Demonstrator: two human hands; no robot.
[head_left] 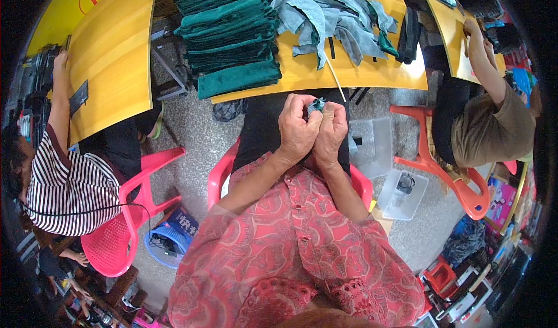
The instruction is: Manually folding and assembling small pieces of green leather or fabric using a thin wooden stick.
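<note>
Just off the table's near edge, over my lap, both hands are pressed close together. My left hand (299,127) and my right hand (332,131) pinch a small bunched piece of green and grey-blue fabric (316,105) between thumbs and fingers. Most of that piece is covered by the fingers. A thin pale stick (335,79) slants over the table edge just beyond my right hand. Farther off on the yellow table (372,75) lie a tall pile of dark green velvety fabric pieces (232,43) at the left and loose grey-blue fabric pieces (328,17) in a heap.
Clear plastic bins (405,197) stand on the floor to my right, by an orange chair (421,136). At left are a pink chair (136,212) and a blue basket (165,252). A person in stripes (70,183) and another in brown (494,127) sit at neighbouring tables.
</note>
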